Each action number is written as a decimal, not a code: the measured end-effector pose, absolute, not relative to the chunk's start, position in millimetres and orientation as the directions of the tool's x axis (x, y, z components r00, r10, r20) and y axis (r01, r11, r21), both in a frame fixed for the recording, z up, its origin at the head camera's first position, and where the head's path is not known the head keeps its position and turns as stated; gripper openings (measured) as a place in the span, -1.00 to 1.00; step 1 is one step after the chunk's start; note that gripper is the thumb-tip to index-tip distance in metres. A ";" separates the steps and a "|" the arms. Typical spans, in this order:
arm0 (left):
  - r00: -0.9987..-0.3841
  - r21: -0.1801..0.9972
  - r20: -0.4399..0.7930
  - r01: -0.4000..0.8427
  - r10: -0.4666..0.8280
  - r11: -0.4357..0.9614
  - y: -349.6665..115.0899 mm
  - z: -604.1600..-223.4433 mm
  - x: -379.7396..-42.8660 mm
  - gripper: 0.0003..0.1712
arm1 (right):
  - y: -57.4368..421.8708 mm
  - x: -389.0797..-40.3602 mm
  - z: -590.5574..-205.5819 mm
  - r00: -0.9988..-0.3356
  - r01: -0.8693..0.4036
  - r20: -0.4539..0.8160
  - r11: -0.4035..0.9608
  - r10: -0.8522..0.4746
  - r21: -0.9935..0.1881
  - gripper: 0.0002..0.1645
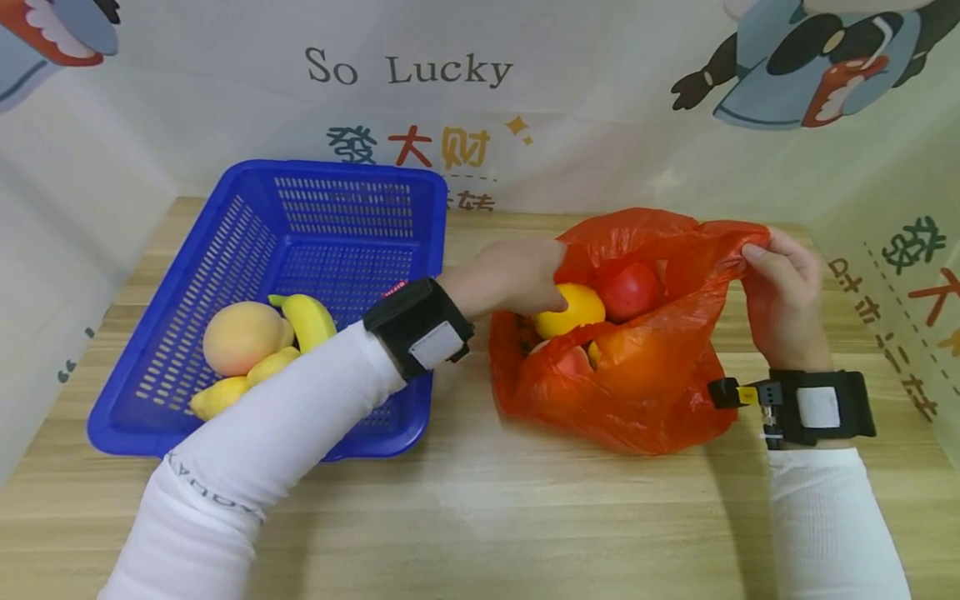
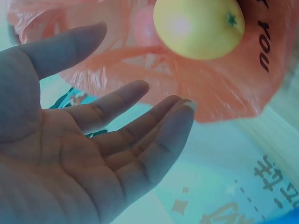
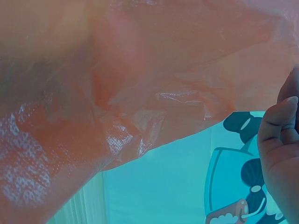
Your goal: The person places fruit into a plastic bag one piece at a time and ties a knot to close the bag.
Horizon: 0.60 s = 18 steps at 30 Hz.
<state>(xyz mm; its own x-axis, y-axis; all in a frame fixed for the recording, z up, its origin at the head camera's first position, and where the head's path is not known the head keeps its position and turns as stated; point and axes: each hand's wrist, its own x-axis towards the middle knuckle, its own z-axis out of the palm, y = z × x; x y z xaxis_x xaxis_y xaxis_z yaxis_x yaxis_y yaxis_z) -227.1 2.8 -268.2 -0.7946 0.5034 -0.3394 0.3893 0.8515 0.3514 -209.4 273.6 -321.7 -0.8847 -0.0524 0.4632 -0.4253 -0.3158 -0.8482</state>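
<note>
My left hand [image 1: 513, 273] reaches over the near-left rim of a red plastic bag [image 1: 652, 367]. In the left wrist view its fingers [image 2: 135, 135] are spread and loosely bent, holding nothing, just short of an orange [image 2: 201, 28]. Beside that orange, inside the bag, lies a round red fruit [image 1: 628, 292]. A pinkish fruit [image 1: 566, 364] is partly hidden lower in the bag. At the bag's upper right corner, my right hand [image 1: 786, 287] pinches the edge between thumb and fingers, holding it up. The right wrist view is mostly filled by the bag's translucent side [image 3: 140, 84].
Left of the bag stands a blue plastic basket [image 1: 438, 217]. It holds a peach [image 1: 243, 337], a banana [image 1: 309, 321] and lemons [image 1: 219, 397], partly covered by my left forearm. Both lie on a wooden tabletop [image 1: 480, 525], with a printed backdrop [image 1: 600, 158] behind.
</note>
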 end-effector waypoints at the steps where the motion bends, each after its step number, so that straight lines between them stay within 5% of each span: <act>1: -0.800 0.356 -0.329 0.388 0.502 0.850 -0.9 -266.9 -227.5 -0.51 | 273.8 -209.6 -321.7 -0.883 -0.428 0.467 -0.318 -0.054 -0.846 -0.72; 18: -0.912 0.239 -0.285 0.230 0.295 0.943 -66.6 -262.0 -237.1 -0.42 | 277.4 -208.6 -323.0 -0.883 -0.429 0.467 -0.318 -0.048 -0.845 -0.72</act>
